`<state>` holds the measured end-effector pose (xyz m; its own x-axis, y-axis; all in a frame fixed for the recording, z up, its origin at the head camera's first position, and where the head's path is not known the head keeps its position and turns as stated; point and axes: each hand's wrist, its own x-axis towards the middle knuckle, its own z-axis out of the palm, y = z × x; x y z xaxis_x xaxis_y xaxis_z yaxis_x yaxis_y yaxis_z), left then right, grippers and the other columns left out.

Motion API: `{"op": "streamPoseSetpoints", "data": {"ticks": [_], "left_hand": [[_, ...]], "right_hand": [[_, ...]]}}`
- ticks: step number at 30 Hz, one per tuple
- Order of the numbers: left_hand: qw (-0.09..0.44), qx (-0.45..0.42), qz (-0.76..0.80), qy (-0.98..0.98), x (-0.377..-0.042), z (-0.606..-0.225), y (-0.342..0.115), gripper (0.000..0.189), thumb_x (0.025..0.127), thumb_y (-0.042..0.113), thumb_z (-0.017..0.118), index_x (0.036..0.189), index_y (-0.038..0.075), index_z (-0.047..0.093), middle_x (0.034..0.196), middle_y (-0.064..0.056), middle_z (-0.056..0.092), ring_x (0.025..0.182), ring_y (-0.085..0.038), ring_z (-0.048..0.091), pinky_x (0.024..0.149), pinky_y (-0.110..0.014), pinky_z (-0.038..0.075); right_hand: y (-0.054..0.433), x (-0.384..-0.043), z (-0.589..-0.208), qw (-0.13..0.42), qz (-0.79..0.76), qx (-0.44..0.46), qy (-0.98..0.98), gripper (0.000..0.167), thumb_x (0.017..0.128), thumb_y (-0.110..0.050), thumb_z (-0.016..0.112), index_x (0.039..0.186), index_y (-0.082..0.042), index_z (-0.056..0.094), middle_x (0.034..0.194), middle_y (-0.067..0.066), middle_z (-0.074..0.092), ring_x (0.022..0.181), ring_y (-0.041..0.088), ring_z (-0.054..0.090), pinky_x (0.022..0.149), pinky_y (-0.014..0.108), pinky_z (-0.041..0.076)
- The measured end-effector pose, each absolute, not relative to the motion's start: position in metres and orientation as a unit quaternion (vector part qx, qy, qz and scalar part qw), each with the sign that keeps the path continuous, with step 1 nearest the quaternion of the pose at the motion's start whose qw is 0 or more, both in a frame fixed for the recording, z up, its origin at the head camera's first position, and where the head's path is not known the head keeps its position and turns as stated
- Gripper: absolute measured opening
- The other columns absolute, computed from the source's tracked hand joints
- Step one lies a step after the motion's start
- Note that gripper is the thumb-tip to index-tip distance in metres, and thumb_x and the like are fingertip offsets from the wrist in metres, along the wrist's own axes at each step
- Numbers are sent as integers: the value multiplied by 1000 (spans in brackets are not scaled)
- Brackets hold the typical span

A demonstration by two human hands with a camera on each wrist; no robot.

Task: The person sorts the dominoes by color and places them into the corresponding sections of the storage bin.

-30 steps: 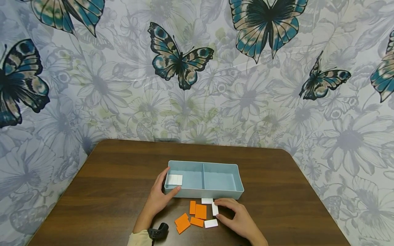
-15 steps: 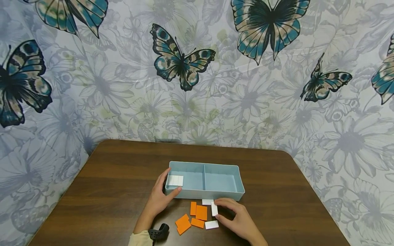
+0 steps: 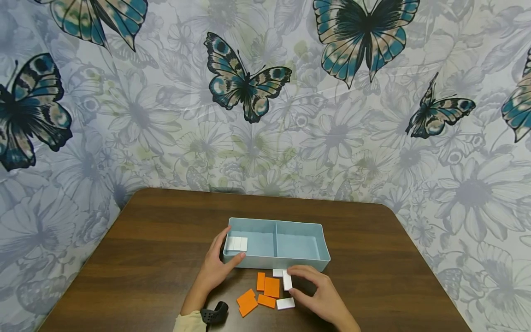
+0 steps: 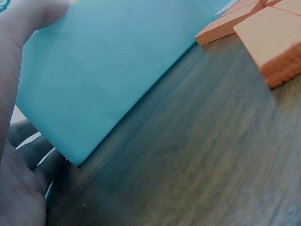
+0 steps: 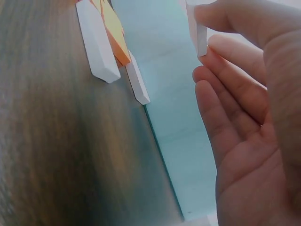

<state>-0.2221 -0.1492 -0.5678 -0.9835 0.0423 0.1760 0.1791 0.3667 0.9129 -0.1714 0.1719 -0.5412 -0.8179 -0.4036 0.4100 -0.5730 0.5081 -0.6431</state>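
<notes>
A light blue two-compartment box (image 3: 259, 262) stands on the table. My left hand (image 3: 212, 273) grips its left end, thumb at the front rim and fingers along the side wall. Between the thumb and fingers of my right hand (image 3: 318, 290) is a pinched white block (image 3: 287, 280), held by its ends near the box's front wall. In the right wrist view this white block (image 5: 201, 37) is raised off the table. Another white block (image 3: 278, 272) lies against the box front, and one more white block (image 3: 285, 303) lies nearer me. Several white blocks (image 3: 237, 244) sit in the left compartment.
Several orange blocks (image 3: 271, 287) lie on the brown wooden table (image 3: 373, 258) before the box, between my hands. The right compartment (image 3: 300, 242) shows only its bare floor. A butterfly-patterned cloth (image 3: 265, 152) hangs behind the table. A black band (image 3: 214, 313) is on my left wrist.
The pinched white block has shifted slightly left with my right hand. My left hand keeps its hold on the box. The head view has moved a little.
</notes>
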Motion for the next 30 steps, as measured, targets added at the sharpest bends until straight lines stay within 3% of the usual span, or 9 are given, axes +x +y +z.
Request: {"op": "streamPoseSetpoints", "data": {"ticks": [13,20,30], "left_hand": [[54,-63,-559,-825,-221,-565,-152,89,91,46,78,163,26,30,168,-10,29,151,-41,33,115,-72,28],[51,-60,-561,-824,-220,-565,-151,89,90,46,78,163,27,30,168,-11,29,151,-41,33,115,-72,28],[53,-56,-562,-824,-221,-564,-150,90,89,45,79,163,25,31,168,-11,29,151,-40,33,117,-70,28]], "right_hand": [[163,-177,-520,120,409,334,-840,46,86,-13,85,130,-14,71,125,1,72,110,18,69,97,25,55],[157,-182,-513,114,401,339,-843,47,87,-16,84,132,-19,69,128,-2,71,112,16,68,95,28,57],[143,-199,-500,123,385,318,-857,48,88,-19,84,133,-16,68,131,-3,69,112,20,69,93,37,59]]}}
